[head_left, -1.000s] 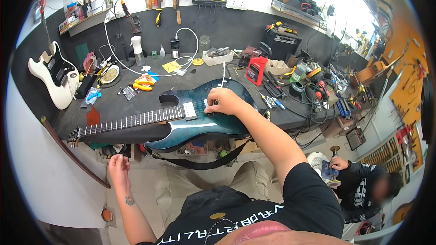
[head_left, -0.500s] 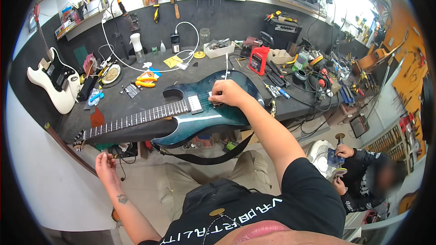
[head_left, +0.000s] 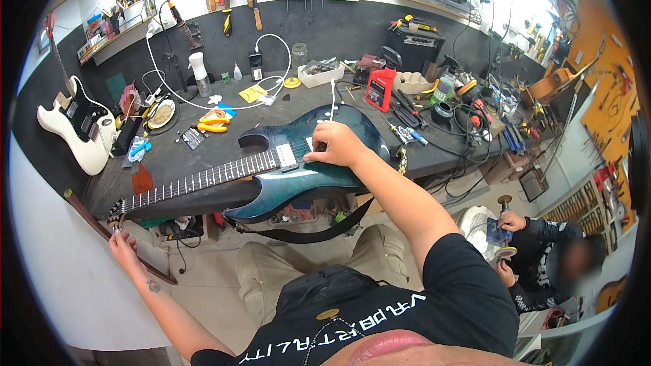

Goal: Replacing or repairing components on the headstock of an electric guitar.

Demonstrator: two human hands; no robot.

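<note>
A teal electric guitar (head_left: 305, 183) lies on its back across the bench, strap hanging below its front edge, neck pointing left. My right hand (head_left: 329, 144) rests over the strings by the bridge pickup, fingers curled in a pinch; whatever is between them is hidden. My left hand (head_left: 125, 251) is raised at the headstock (head_left: 116, 211), fingertips closed on a small tuning peg at its lower side. A silver pickup (head_left: 287, 157) sits right of the fretboard.
The dark bench (head_left: 196, 88) holds cables, orange-handled cutters (head_left: 211, 123), a red bottle (head_left: 378, 88) and tools. A white guitar (head_left: 88, 142) stands left. A co-worker (head_left: 542, 264) at lower right grips a tool (head_left: 502, 230). A wooden strip (head_left: 88, 213) leans at left.
My left hand has moved up and left to the headstock. My right hand has shifted slightly over the strings. The co-worker's second hand has come onto the tool.
</note>
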